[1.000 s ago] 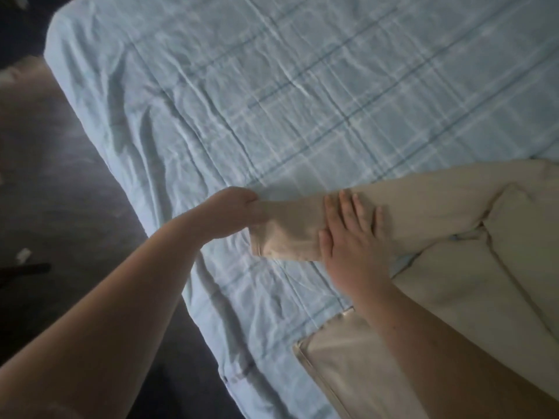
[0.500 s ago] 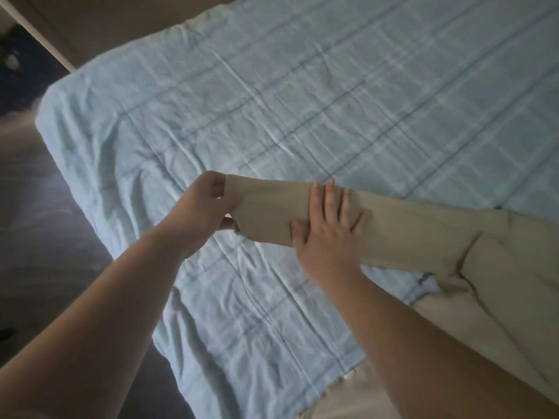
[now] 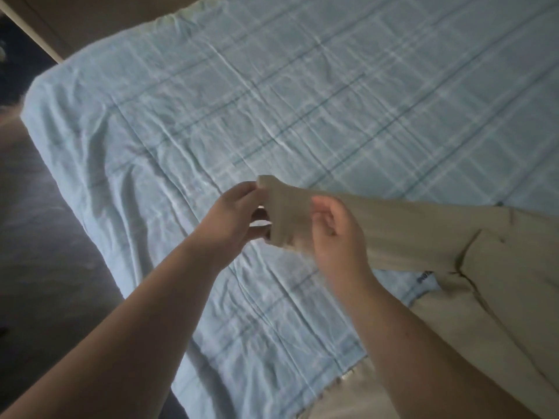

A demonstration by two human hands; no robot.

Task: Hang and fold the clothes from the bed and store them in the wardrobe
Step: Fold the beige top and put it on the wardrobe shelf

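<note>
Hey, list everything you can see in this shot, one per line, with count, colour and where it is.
bed sheet: one, light blue plaid, across most of the view
garment: one, beige, at right, its sleeve held out toward centre
floor: one, dark, left of the bed
wooden panel: one, brown, top left
left hand: one, pinching the sleeve's end
right hand: one, fingers curled at the sleeve, grip unclear

body: two arms in view, dim light | left hand: bare | left forearm: bare from the wrist to the picture's lower edge | right hand: bare, outline a little blurred | right forearm: bare from the wrist to the picture's lower edge
</note>
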